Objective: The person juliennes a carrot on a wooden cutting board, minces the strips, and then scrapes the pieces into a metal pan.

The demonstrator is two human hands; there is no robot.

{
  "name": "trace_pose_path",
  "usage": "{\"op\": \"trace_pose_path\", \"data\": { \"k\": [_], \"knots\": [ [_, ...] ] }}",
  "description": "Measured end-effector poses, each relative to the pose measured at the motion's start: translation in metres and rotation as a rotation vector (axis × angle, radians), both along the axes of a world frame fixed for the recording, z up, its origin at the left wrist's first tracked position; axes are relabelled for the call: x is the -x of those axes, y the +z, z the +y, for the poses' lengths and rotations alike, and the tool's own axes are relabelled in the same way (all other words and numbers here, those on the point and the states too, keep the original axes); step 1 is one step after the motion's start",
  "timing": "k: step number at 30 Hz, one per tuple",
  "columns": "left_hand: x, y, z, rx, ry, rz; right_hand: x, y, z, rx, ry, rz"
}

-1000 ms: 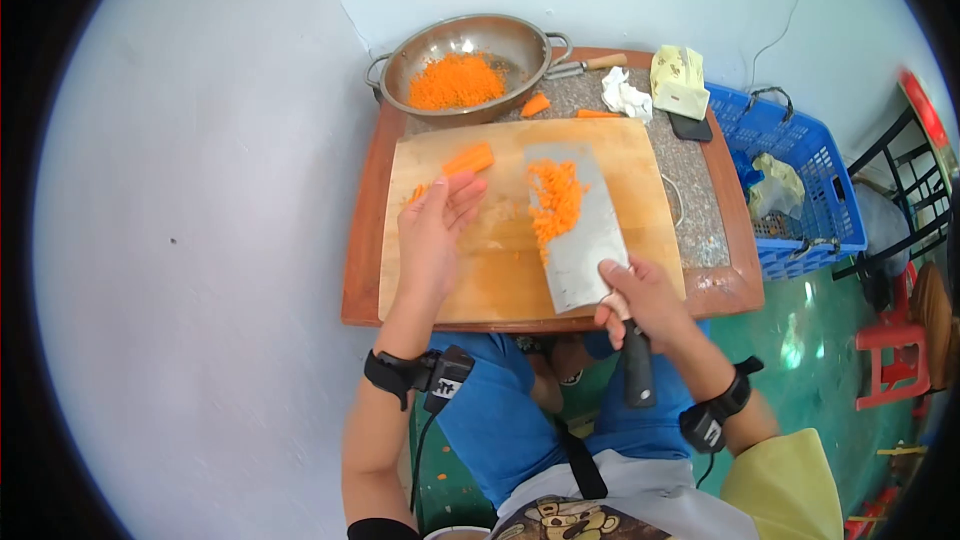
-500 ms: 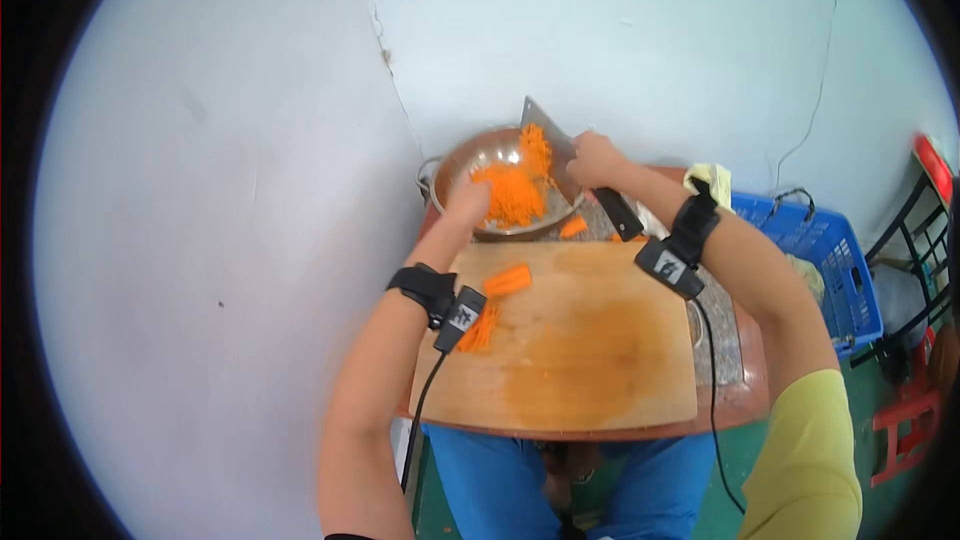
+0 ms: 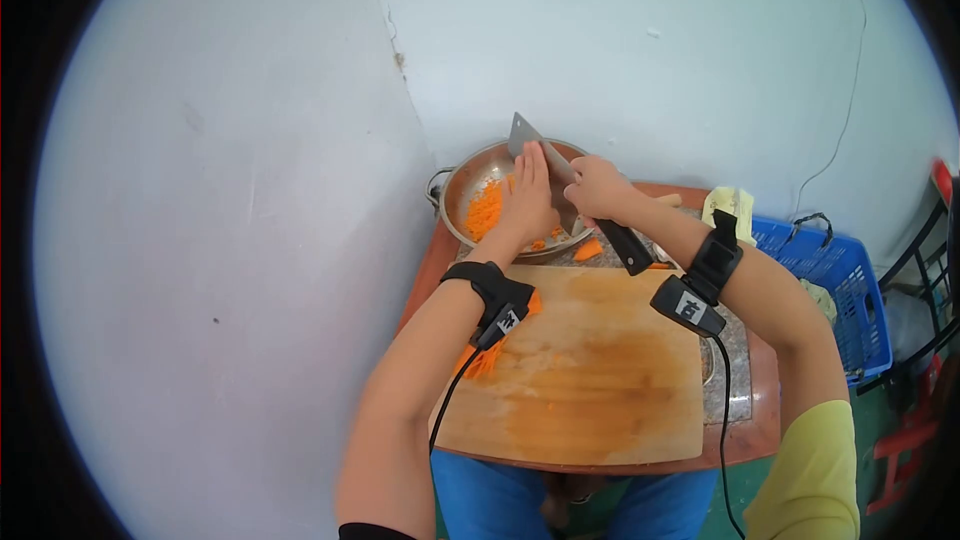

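Observation:
My right hand (image 3: 597, 188) is closed round the cleaver (image 3: 563, 172), which is tilted over the metal pan (image 3: 452, 208). Against the face of the blade lies my left hand (image 3: 530, 197), its fingers stretched out. Chopped carrot (image 3: 484, 212) is heaped in the pan's left part, with small bits below my left hand. The wooden cutting board (image 3: 600, 370) lies nearer to me and bears carrot strips (image 3: 484, 360) at its left edge, partly hidden by my left wrist strap. A carrot chunk (image 3: 588, 250) sits between pan and board.
A blue plastic basket (image 3: 835, 260) stands right of the table (image 3: 765, 400), near a yellow packet (image 3: 730, 208). Part of a red stool (image 3: 905, 450) shows at the far right. The wall (image 3: 620, 60) rises just behind the pan.
The cleaver has gone from above the board to over the pan. My left hand, first above the board, then in the pan, is now against the blade. The carrot heap on the blade no longer shows.

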State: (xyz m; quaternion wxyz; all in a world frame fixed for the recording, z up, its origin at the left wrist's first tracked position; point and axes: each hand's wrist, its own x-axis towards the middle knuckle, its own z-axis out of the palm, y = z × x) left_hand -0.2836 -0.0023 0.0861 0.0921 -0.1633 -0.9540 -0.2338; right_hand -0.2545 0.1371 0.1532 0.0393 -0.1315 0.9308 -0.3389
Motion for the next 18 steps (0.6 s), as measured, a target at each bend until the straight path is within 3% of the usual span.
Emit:
{"op": "trace_pose_path", "data": {
  "k": [5,7,13,14,16,18],
  "knots": [
    [0.015,-0.025,-0.001,-0.035,0.069,-0.144,-0.018,0.011,0.009,0.215,-0.031,0.051],
    [0.013,-0.023,-0.001,-0.165,0.258,-0.135,-0.018,0.011,0.012,0.215,-0.049,0.066],
    [-0.008,-0.008,0.016,-0.097,0.0,0.091,-0.019,0.005,0.01,0.24,-0.056,0.109],
    [-0.004,-0.013,0.014,-0.096,0.001,0.093,-0.02,0.004,0.009,0.256,-0.051,0.148],
    [0.001,-0.021,0.009,0.042,0.127,-0.146,-0.021,0.006,0.009,0.259,-0.066,0.173],
    [-0.008,-0.019,0.011,-0.031,0.207,-0.102,-0.021,0.008,0.011,0.258,-0.086,0.202]
  ]
}}
